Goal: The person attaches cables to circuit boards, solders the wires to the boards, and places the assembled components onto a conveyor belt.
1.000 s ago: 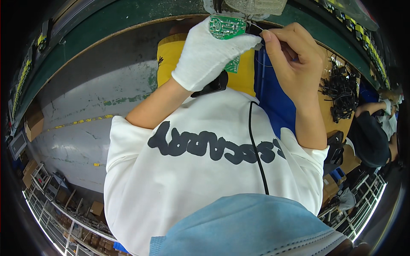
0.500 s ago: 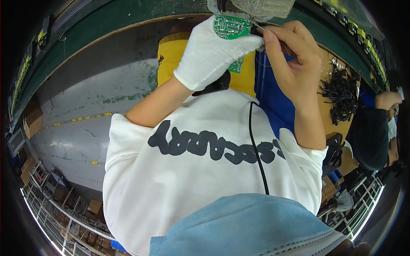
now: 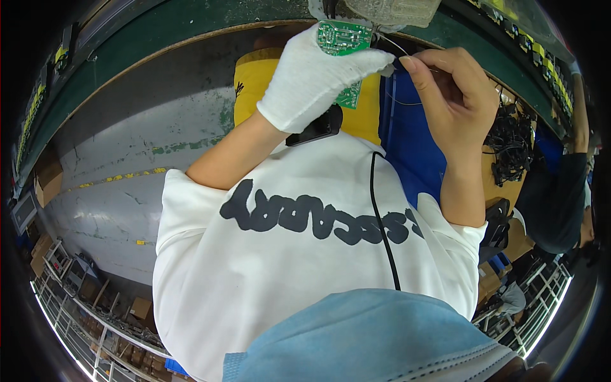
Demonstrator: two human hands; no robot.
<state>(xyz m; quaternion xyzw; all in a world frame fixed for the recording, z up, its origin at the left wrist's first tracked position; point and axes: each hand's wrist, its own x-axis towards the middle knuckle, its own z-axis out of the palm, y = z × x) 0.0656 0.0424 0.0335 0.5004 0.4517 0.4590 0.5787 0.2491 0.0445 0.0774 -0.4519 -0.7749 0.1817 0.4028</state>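
My left hand [image 3: 316,76], in a white glove, grips a small green circuit board [image 3: 344,37] near the top of the view. A second green board [image 3: 351,94] shows just under the gloved fingers. My bare right hand [image 3: 453,95] is right beside it, thumb and fingers pinched on a thin wire [image 3: 398,46] that runs to the board's edge. Both hands work close together in front of the green workbench edge [image 3: 191,38]. A clear plastic tray [image 3: 394,9] sits just above the board.
A yellow bin [image 3: 254,83] and a blue bin [image 3: 407,140] stand under the hands. A tangle of black cables [image 3: 509,143] lies on the right. Another person in dark clothing [image 3: 560,197] is at the right edge. Grey floor [image 3: 114,165] with racks lies to the left.
Both hands stayed together at the board. My right hand's fingers shifted slightly up and right along the wire.
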